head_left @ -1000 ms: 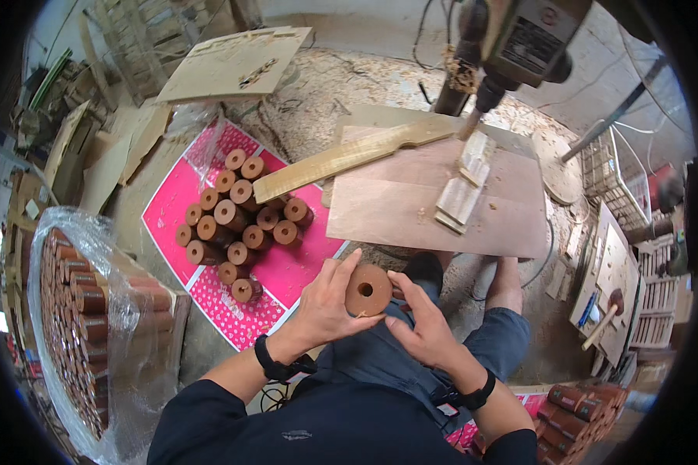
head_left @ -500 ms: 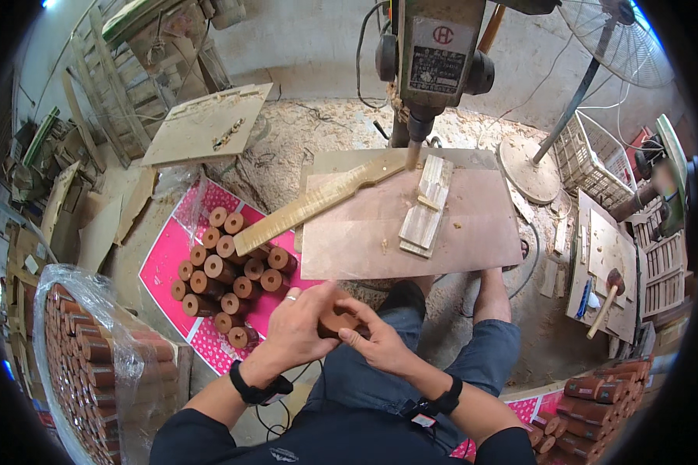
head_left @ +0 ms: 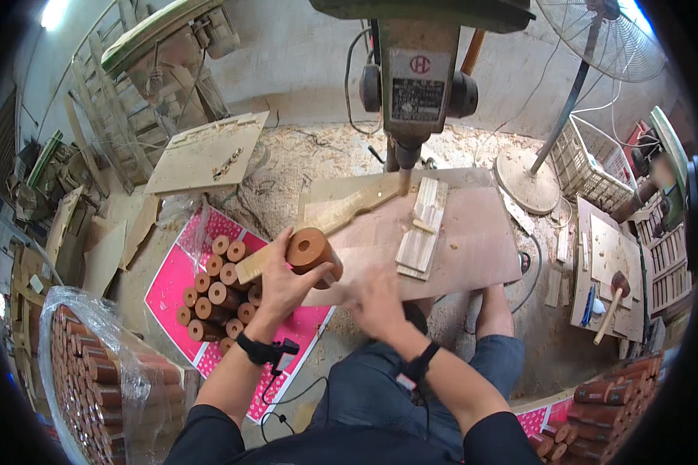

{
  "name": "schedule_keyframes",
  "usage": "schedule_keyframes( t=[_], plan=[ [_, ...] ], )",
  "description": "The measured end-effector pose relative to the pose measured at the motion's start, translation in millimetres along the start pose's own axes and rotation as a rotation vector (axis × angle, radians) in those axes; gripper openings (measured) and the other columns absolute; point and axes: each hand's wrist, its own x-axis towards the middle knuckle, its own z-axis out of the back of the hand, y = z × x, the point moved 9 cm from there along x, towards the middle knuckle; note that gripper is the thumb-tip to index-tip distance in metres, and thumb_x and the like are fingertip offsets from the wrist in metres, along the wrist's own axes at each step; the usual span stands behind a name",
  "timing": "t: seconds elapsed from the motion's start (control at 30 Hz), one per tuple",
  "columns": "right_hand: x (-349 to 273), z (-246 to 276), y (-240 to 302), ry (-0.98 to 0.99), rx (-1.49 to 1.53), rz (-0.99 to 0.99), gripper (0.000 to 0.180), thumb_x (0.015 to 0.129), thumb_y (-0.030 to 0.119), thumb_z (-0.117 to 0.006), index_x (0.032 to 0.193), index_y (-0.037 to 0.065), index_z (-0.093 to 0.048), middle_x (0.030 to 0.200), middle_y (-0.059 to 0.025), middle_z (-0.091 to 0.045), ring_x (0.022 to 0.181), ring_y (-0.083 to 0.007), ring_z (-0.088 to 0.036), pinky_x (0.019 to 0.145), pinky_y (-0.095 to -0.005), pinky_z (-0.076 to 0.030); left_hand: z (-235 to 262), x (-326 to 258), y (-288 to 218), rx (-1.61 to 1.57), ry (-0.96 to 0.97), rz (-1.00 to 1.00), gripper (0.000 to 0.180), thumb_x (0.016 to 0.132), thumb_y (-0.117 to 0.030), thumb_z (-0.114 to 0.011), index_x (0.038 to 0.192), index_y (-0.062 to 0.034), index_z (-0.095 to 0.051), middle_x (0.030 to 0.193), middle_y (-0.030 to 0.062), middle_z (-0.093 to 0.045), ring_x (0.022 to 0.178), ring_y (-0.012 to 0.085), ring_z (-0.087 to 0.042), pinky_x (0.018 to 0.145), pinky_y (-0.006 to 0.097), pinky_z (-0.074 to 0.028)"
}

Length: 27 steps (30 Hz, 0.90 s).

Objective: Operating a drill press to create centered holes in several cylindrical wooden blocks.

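My left hand (head_left: 279, 283) is closed around a reddish-brown wooden cylinder (head_left: 310, 249) with a round hole in its end face, which points up and toward the drill. The cylinder is above the left front part of a board-topped work table (head_left: 481, 260). My right hand (head_left: 381, 306), smeared by motion, hovers at the table's front edge; whether its fingers hold anything cannot be made out. A drill press (head_left: 419, 74) stands over the table, its bit (head_left: 405, 180) pointing down beside a long notched wooden bar (head_left: 357, 208) and a pale wooden block (head_left: 420, 232).
Several drilled cylinders (head_left: 219, 294) stand on a pink sheet (head_left: 306, 349) at left. A film-wrapped cylinder stack (head_left: 93, 364) is nearer, another stack (head_left: 605, 411) at lower right. A mallet (head_left: 613, 306) lies on boards at right, near a standing fan (head_left: 570, 105) and plastic crate (head_left: 597, 170).
My hands were together around the cylinder over my lap. Now they are apart: the left has raised the cylinder up and forward, while the right has let go and moved to the table's edge.
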Motion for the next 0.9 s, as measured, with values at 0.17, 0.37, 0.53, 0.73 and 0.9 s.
schedule_keyframes(
  t=[0.17,0.37,0.53,0.73,0.9],
  plan=[
    [-61.5,31.8,53.4,0.093,0.804,0.283,0.021,0.086,0.022,-0.066,0.103,0.009,-0.068,0.105,-0.0122,-0.068,0.097,-0.0296,-0.065,0.082,-0.0368,-0.053,-58.1,31.5,9.7,-0.039,-0.009,-0.05,0.093,0.065,-0.032,-0.086,0.137,0.0025,-0.039,0.117,0.0224,-0.061,0.108,0.0328,-0.062,0.094,0.04,-0.049],
    [-101.6,74.1,-77.6,-0.047,0.604,-0.317,0.013,0.084,0.011,-0.066,0.097,0.007,-0.067,0.09,-0.0112,-0.065,0.077,-0.0285,-0.061,0.07,-0.0357,-0.05,-137.7,46.9,17.3,0.079,-0.002,-0.031,0.098,0.064,-0.031,-0.085,0.141,0.0002,-0.033,0.124,0.0242,-0.055,0.115,0.0377,-0.055,0.098,0.044,-0.045],
    [-195.8,117.9,-181.9,-0.229,0.22,-0.564,0.012,0.082,0.009,-0.066,0.093,0.006,-0.067,0.085,-0.0116,-0.062,0.081,-0.03,-0.06,0.074,-0.039,-0.047,-167.2,39.8,25.7,-0.277,0.19,-0.034,0.092,0.068,-0.02,-0.082,0.142,-0.0013,-0.031,0.126,0.0221,-0.056,0.117,0.0354,-0.056,0.098,0.042,-0.046],
    [-283.0,102.4,-235.5,-0.171,-0.091,-0.838,0.018,0.08,0.012,-0.065,0.098,0.007,-0.066,0.103,-0.0123,-0.061,0.103,-0.0323,-0.055,0.088,-0.0423,-0.043,-188.6,41.4,41.8,-0.204,0.304,0.139,0.079,0.074,-0.009,-0.079,0.139,-0.0024,-0.035,0.13,0.0166,-0.054,0.119,0.0281,-0.057,0.1,0.037,-0.048],
    [-301.4,91.3,-249.8,-0.281,-0.041,-0.943,0.018,0.082,0.015,-0.063,0.098,0.007,-0.066,0.103,-0.0127,-0.06,0.101,-0.0325,-0.054,0.088,-0.0424,-0.043,-198.6,60.2,36.2,-0.24,0.24,0.121,0.076,0.074,-0.011,-0.081,0.136,-0.0004,-0.038,0.129,0.0181,-0.055,0.12,0.0282,-0.056,0.1,0.037,-0.047]
  ],
)
